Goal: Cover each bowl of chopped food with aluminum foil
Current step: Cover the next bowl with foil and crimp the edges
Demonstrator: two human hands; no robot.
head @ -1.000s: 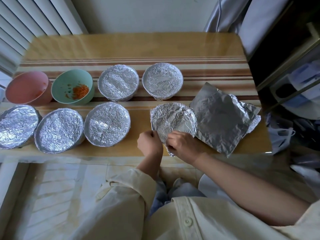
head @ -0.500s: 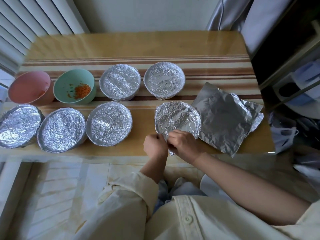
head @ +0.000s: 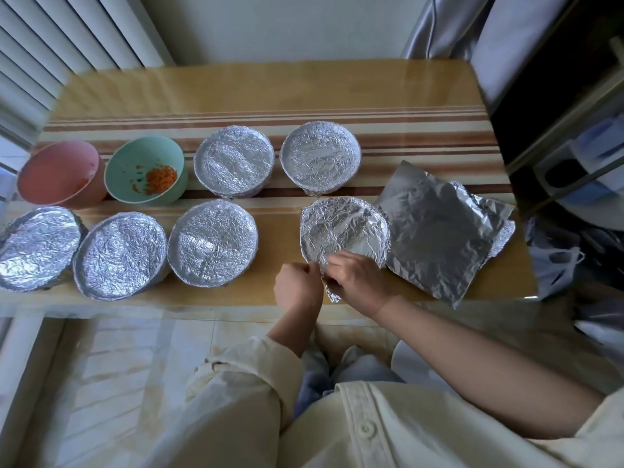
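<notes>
Little has changed: your left hand [head: 297, 288] and right hand [head: 359, 280] still pinch the loose foil flap [head: 332, 293] at the near rim of the bowl [head: 344, 228], so this cover isn't sealed.

Six foil-covered bowls [head: 344, 228], green bowl [head: 146, 169] and pink bowl [head: 60, 173] uncovered, spare foil sheets [head: 442, 228]
</notes>
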